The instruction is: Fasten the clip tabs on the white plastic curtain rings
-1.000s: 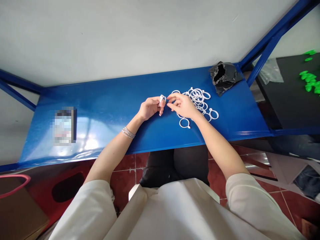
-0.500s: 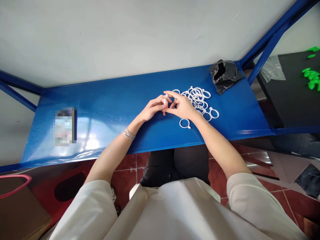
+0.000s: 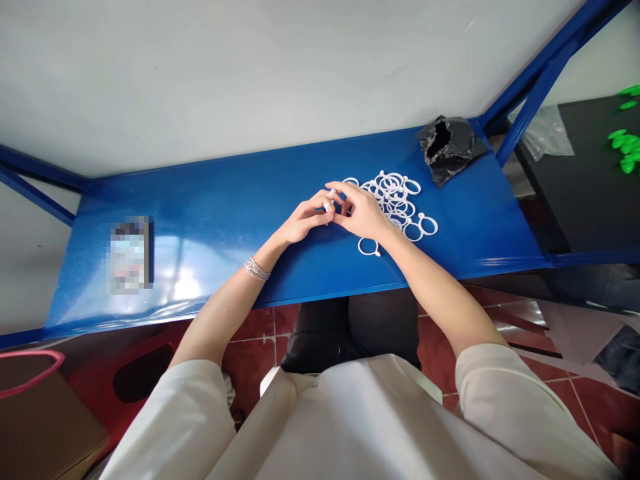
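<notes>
Above the blue table (image 3: pixel 210 193), my left hand (image 3: pixel 303 219) is closed, pinching a small white plastic piece (image 3: pixel 329 201) between thumb and fingers. My right hand (image 3: pixel 364 210) meets it from the other side, thumb and fingers curled around the same piece. The fingers cover most of it, so its full shape is hidden. Just behind and right of my right hand lies a pile of white plastic rings (image 3: pixel 401 209), each with a small knob on its rim. One single ring (image 3: pixel 369 247) lies apart, nearer the front edge below my right wrist.
A crumpled black plastic bag (image 3: pixel 450 150) sits at the table's back right corner. To the left lies a blurred-out rectangular object (image 3: pixel 131 257). Blue metal braces (image 3: pixel 537 93) rise at both ends. Green pieces (image 3: pixel 625 143) rest on a dark surface farther right.
Both hands stay together in the same place. My right thumb and fingers have shifted slightly around the white piece, which has tilted a little. The rings on the table are unmoved.
</notes>
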Demonstrator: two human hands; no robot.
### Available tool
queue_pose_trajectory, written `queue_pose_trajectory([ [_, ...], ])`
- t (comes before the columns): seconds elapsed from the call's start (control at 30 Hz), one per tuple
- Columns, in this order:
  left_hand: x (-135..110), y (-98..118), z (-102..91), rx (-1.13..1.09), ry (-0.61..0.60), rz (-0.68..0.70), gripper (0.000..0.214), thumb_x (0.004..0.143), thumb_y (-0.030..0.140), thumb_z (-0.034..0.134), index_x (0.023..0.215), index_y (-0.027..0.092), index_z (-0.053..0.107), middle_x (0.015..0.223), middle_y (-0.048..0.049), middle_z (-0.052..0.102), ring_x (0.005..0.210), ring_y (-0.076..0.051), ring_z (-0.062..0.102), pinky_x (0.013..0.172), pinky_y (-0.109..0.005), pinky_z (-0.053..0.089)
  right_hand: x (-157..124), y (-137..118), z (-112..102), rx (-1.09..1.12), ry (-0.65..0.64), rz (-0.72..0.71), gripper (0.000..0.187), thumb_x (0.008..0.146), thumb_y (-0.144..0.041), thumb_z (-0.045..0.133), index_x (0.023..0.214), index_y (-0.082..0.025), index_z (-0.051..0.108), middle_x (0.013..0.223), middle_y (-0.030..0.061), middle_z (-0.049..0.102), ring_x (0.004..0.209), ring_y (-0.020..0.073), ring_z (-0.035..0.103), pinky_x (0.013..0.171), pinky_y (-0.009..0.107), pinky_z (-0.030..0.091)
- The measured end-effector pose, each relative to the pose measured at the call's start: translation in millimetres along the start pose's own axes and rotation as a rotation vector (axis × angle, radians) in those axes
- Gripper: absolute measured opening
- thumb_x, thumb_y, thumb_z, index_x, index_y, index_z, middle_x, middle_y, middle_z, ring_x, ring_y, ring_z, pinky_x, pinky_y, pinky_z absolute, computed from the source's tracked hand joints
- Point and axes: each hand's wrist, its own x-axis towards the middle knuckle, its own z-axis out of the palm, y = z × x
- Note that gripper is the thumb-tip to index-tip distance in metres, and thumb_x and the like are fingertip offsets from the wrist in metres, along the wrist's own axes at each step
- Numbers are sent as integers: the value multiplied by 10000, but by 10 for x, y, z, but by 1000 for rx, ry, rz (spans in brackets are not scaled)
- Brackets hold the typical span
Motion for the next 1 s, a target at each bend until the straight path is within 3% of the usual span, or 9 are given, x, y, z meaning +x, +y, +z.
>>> queue_pose_trajectory([
  [0.13, 6, -56, 26, -98, 178, -29, 509, 925, 670, 853, 822, 191, 716, 942, -67, 717, 751, -158, 637, 744, -338, 583, 23, 52, -134, -65, 50, -3, 565, 923, -372, 867, 1460, -248, 744, 1415, 125, 751, 753, 183, 687, 820, 422, 651],
  [0.27, -1, -99, 36, 15, 315, -61, 539, 938, 696, 834, 839, 178, 720, 762, -29, 686, 652, -120, 610, 670, -278, 525, 47, 126, -257, -299, 157, 25, 320, 1024, -318, 740, 1324, -224, 806, 1315, 139, 757, 1003, 298, 714, 990, 529, 614],
  [0.4, -24, -110, 61, 134, 291, -45, 543, 989, 706, 764, 888, 173, 739, 817, -56, 728, 685, -131, 640, 671, -276, 508, 47, 184, -203, -552, 140, 69, 250, 1020, -293, 731, 1224, -206, 847, 1339, 175, 749, 1279, 423, 655, 1155, 684, 487],
  [0.53, -37, -109, 62, 281, 263, 31, 447, 1025, 608, 747, 886, 183, 752, 906, -75, 735, 753, -154, 650, 708, -303, 519, 40, 194, -131, -612, 109, 104, 215, 1038, -238, 658, 1070, -197, 867, 1310, 189, 752, 1252, 427, 658, 1120, 693, 478],
  [0.67, -37, -119, 26, 393, 269, 90, 431, 1016, 596, 754, 894, 183, 777, 1186, -147, 769, 966, -209, 722, 850, -360, 601, 43, 168, -156, -627, 113, 138, 184, 1009, -185, 649, 998, -190, 833, 1269, 183, 760, 1235, 421, 681, 1141, 690, 464],
  [0.87, -42, -154, 29, 336, 253, 78, 517, 1069, 677, 663, 988, 175, 758, 1312, -204, 779, 1157, -260, 770, 965, -390, 616, 60, 126, -264, -453, 180, 89, 157, 1057, -227, 617, 1014, -210, 767, 1241, 167, 790, 1238, 380, 720, 1150, 612, 501],
  [1.0, -31, -156, 56, 295, 287, 83, 537, 1072, 711, 648, 1034, 184, 742, 1313, -200, 794, 1221, -275, 777, 1022, -403, 617, 68, 85, -282, -194, 262, 5, 279, 1126, -463, 594, 1060, -234, 739, 1134, 129, 809, 1085, 311, 742, 1033, 487, 588],
])
